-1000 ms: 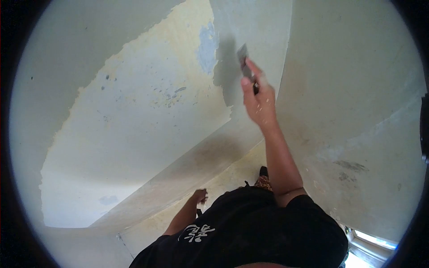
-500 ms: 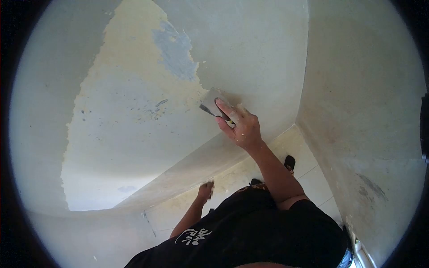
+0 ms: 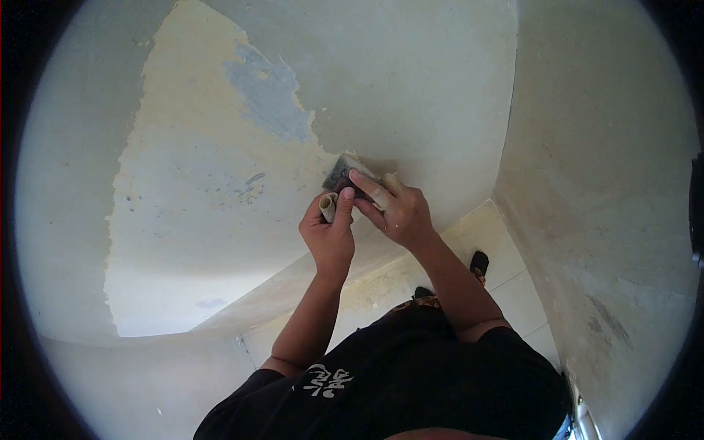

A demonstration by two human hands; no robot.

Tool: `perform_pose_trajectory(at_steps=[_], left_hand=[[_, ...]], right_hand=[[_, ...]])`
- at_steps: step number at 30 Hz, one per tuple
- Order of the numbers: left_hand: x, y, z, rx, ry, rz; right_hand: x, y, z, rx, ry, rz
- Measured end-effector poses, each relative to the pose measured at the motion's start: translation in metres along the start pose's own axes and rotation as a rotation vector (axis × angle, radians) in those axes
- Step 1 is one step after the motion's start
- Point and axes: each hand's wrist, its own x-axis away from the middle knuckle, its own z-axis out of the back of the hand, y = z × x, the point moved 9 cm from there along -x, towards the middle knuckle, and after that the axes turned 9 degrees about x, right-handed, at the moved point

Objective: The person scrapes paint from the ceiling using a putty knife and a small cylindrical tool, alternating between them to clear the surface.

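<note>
My right hand (image 3: 403, 213) is closed around a scraper (image 3: 342, 173) with a broad, flat grey blade, index finger stretched along it. The blade lies close over the wall, at the lower tip of the ragged coating edge. My left hand (image 3: 330, 238) is right beside it, thumb up near the scraper's lower side. Its fingers curl around a short pale tube-like roll (image 3: 327, 207), whose hollow end faces me. The wall (image 3: 198, 176) has a large stripped patch, white below and yellowish above, with a grey area (image 3: 268, 95) near its right edge.
A greenish-grey coating (image 3: 411, 81) surrounds the patch. To the right, a second wall (image 3: 594, 169) meets this one at a corner. Pale floor tiles (image 3: 513, 293) and my dark shoe (image 3: 479, 262) show below. A ledge-like band (image 3: 271, 293) runs along the patch's lower side.
My left hand has risen from low by my body to the scraper, and the roll now shows in it. The scraper has tilted in my right hand, showing a darker face.
</note>
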Motion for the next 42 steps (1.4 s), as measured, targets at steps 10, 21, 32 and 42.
perform_pose_trajectory(at_steps=[10,21,32,42], left_hand=[[0.004,0.024,-0.010,0.082,0.157,-0.123],[-0.008,0.091,-0.007,0.055,0.215,-0.224],[0.057,-0.106,0.070,-0.445,-0.274,0.363],[0.116,-0.142,0.075,-0.040,-0.413,0.488]], right_hand=[[-0.014,-0.006,0.008,-0.068,-0.046,-0.014],[-0.065,-0.046,0.034,-0.142,-0.088,-0.013],[0.068,0.067,0.064,-0.613,-0.240,-0.981],[0.236,0.081,0.028,-0.982,0.103,-1.832]])
